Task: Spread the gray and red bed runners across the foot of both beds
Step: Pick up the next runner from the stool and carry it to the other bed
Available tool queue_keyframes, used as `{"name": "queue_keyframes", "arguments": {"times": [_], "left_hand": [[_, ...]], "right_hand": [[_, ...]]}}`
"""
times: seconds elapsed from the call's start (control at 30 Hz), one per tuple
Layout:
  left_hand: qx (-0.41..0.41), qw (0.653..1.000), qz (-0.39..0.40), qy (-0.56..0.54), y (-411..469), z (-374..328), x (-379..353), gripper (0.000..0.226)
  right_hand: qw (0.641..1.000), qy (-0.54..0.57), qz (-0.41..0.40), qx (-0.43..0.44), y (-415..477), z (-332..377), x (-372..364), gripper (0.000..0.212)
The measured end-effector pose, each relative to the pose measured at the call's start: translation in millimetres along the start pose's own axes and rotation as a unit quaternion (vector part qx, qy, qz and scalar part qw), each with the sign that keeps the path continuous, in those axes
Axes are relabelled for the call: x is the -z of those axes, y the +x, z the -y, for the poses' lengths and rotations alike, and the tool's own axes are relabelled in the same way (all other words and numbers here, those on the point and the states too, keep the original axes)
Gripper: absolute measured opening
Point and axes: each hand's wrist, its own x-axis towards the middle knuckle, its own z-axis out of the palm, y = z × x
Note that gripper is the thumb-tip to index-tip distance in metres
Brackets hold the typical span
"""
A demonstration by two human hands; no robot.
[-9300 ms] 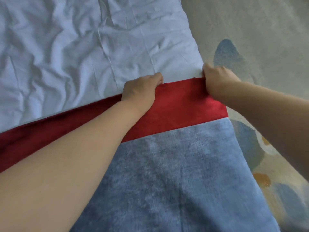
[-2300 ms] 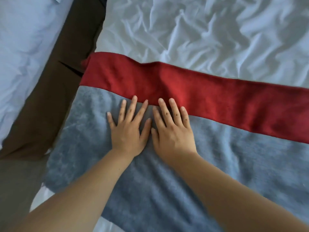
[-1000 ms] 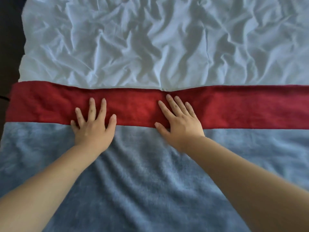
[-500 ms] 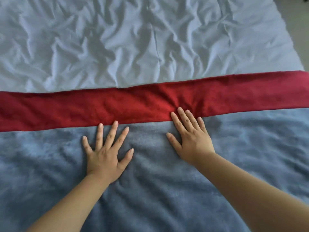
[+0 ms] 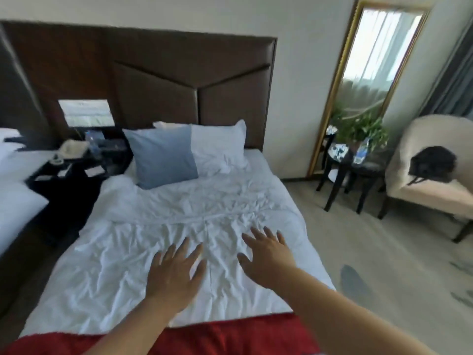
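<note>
Only the red band of the bed runner [image 5: 225,334] shows, lying across the foot of the near bed [image 5: 122,272] at the bottom edge; its gray part is out of view. My left hand [image 5: 174,275] and my right hand [image 5: 266,254] are raised over the crumpled white duvet beyond the runner, fingers spread and straight, holding nothing. Whether they touch the duvet I cannot tell. A corner of the second bed [image 5: 15,201] shows at the left edge.
A gray cushion [image 5: 163,155] and a white pillow [image 5: 220,144] lean against the brown headboard [image 5: 153,73]. A dark nightstand [image 5: 71,175] with a phone fills the gap between beds. On the right stand a mirror [image 5: 366,73], a small dark table [image 5: 358,170] and an armchair [image 5: 430,190].
My head has lifted, so the whole bed and room now show. Both hands left the runner's gray and red cloth and now spread over the white duvet farther up.
</note>
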Motion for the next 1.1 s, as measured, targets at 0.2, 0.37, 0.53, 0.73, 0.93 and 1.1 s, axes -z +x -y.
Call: {"name": "queue_keyframes", "arguments": {"times": [0.2, 0.37, 0.53, 0.73, 0.93, 1.1], "left_hand": [[-0.07, 0.981, -0.175, 0.039, 8, -53, 337, 0.061], [-0.07, 0.967, -0.243, 0.039, -33, -95, 505, 0.067], [-0.104, 0.96, -0.256, 0.038, -59, -136, 555, 0.067], [-0.184, 0.953, -0.237, 0.042, -72, -189, 541, 0.071], [-0.346, 0.916, -0.202, 0.012, -117, -326, 509, 0.073], [-0.55, 0.815, -0.182, 0.009, -241, -472, 464, 0.068]], "right_hand": [[0.99, -0.021, -0.137, 0.003, -28, 10, 322, 0.066], [0.976, -0.07, -0.208, 0.005, -78, 22, 464, 0.064], [0.971, -0.095, -0.22, -0.001, -111, 22, 498, 0.064], [0.966, -0.104, -0.223, -0.083, -178, -18, 494, 0.064], [0.93, -0.099, -0.259, -0.241, -327, -100, 480, 0.055], [0.849, -0.132, -0.211, -0.467, -517, -167, 445, 0.047]]}}
